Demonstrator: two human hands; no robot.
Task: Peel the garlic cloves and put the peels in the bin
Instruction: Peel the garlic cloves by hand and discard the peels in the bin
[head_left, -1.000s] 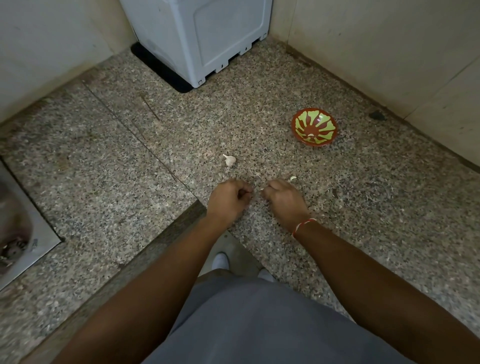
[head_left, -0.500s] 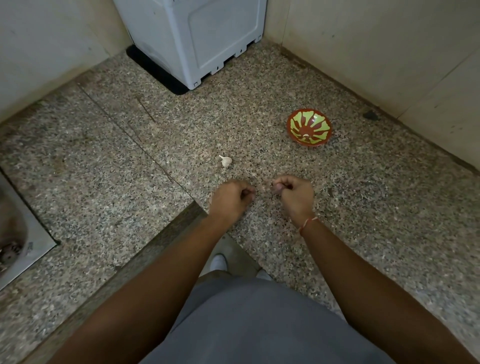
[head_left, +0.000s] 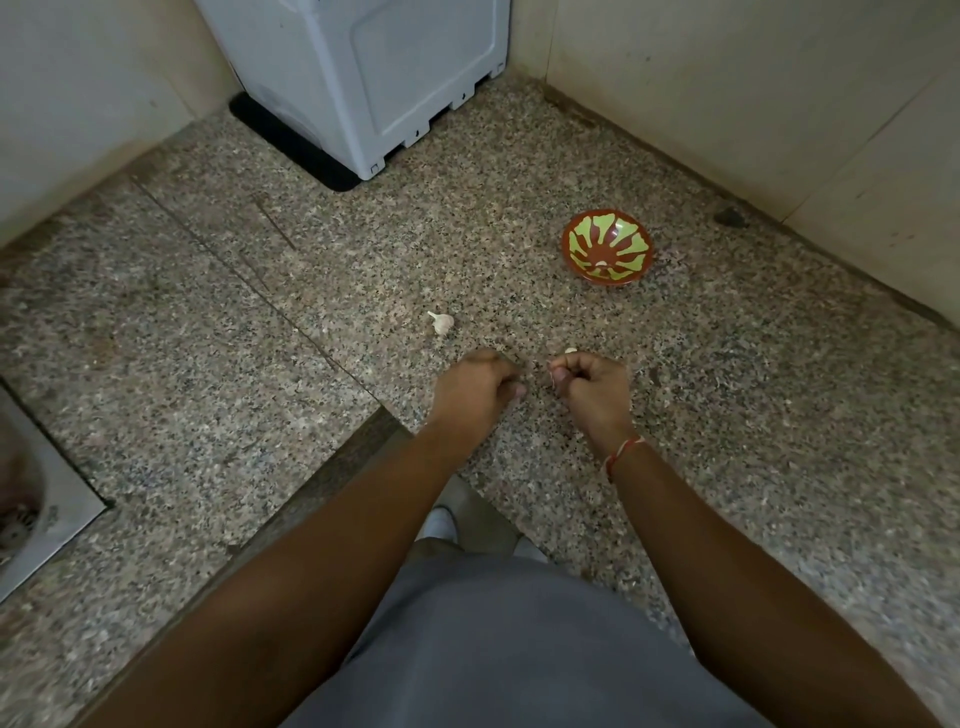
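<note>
My right hand (head_left: 592, 387) was flat down on the counter (head_left: 779, 415) a second ago, near a small pale piece; now it is lifted and turned, fingers curled, and a thin pale shred, I think a peel, is pinched at the fingertips. A small pale bit (head_left: 570, 351) shows just at the far edge of this hand; I cannot tell if it lies on the stone or is held. My left hand (head_left: 475, 387) has hardly moved. It is closed in a loose fist, and I cannot tell what is inside, perhaps the clove I work on.

One garlic piece (head_left: 441, 322) with its skin lies a little further away, to the left, not touched. The red and green bowl (head_left: 607, 248) stands far right, with something small and pale at its bottom. The grey bin (head_left: 374, 78) is at the far corner.

I judge the skin is just coming off this clove, so peeling is in progress, and the peel must yet go to the bin.
</note>
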